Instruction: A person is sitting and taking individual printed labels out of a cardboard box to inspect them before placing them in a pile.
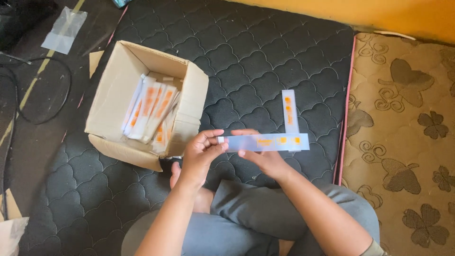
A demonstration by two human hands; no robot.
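Keep the long clear packet (265, 141) level above your lap, pinching only its ends so it stays flat. Your left hand (201, 151) grips the white end between thumb and fingers; your right hand (265, 159) closes on it from beneath, near the cardboard box (121, 102).

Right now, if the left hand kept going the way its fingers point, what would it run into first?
The left hand points right, along the long white packet it already pinches; beyond that probably the right hand holding the same packet, though depth is uncertain.
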